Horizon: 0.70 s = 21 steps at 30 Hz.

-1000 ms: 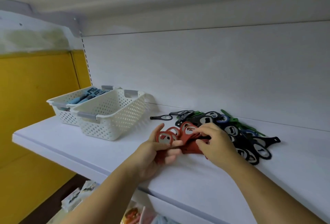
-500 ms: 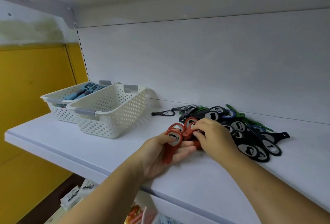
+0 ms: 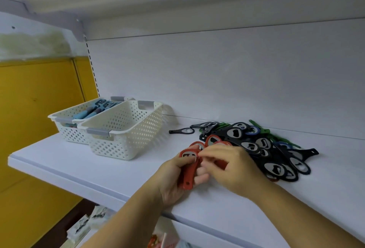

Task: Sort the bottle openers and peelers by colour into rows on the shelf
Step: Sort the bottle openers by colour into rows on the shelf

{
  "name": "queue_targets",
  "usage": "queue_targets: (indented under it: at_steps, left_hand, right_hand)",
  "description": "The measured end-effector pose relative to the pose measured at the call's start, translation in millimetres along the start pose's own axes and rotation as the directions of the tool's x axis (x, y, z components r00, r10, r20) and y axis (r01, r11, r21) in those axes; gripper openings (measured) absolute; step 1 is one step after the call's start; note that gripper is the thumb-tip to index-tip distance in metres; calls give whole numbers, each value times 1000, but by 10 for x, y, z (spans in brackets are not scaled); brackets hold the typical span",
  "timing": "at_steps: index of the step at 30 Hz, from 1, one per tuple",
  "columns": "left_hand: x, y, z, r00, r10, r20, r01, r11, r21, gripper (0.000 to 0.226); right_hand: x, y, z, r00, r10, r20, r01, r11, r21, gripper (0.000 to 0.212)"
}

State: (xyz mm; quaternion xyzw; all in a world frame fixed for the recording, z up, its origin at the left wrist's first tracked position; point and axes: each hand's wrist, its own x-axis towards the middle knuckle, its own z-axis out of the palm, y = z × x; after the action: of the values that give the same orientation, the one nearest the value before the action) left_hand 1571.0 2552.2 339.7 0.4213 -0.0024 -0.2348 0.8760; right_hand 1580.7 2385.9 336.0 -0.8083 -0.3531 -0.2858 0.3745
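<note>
Your left hand (image 3: 175, 178) lies palm-up on the shelf (image 3: 83, 166) at about six o'clock in your view. Its fingers and thumb are curled round a red bottle opener (image 3: 188, 170), the thumb across the metal head and the handle end pointing back at you. There may be more than one opener in that grip; it is hard to tell.

Your right hand (image 3: 235, 166) sits just beside it at three o'clock, knuckles up and fingers bent. Its fingertips (image 3: 204, 154) touch the head of the held opener. Whether they pinch anything is hidden.

Two more red openers (image 3: 212, 140) poke out at twelve o'clock from your hands. A mixed pile (image 3: 264, 147) of black, blue and green openers spreads at two o'clock from them. A single black opener (image 3: 181, 130) lies apart at its left edge.

At ten o'clock two white baskets stand touching side by side. No contents show in the near basket (image 3: 126, 131); the far basket (image 3: 65, 118) holds blue peelers (image 3: 92, 109).
</note>
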Motion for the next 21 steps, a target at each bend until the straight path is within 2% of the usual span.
queue_targets:
  at_steps: [2, 3, 6, 9, 12, 16, 18, 21]
  left_hand:
    - [-1, -9, -1, 1000, -3, -23, 4, 999, 41, 33]
    - [-8, -11, -2, 999, 8, -33, -6, 998, 66, 34]
    - [-17, -16, -9, 998, 58, -19, -54, 988, 144, 36]
    - [1, -8, -20, 997, 69, -21, -65, 983, 173, 35]
    - [26, -15, -18, 998, 63, -24, -58, 983, 173, 30]
    - [18, -6, 28, 1000, 25, -5, -24, 988, 151, 37]
    - [26, -2, 38, 1000, -17, -4, 17, 996, 88, 38]
    - [47, -1, 11, 999, -49, -8, 49, 998, 43, 26]
  right_hand:
    - [19, 121, -167, 983, 121, -135, -133, 988, -80, 16]
    - [26, 197, -274, 967, 207, -146, -228, 963, -146, 16]
    - [-23, 350, -511, 875, 483, 46, -441, 831, -339, 32]
    - [-67, 369, -503, 792, 584, 181, -450, 757, -473, 52]
    - [-53, 354, -437, 779, 590, 213, -401, 730, -553, 54]
    - [-55, 369, -449, 797, 565, 212, -425, 775, -468, 44]
    - [-54, 378, -475, 815, 542, 203, -465, 822, -328, 39]
    - [-32, 317, -526, 817, 550, 171, -547, 834, -71, 41]
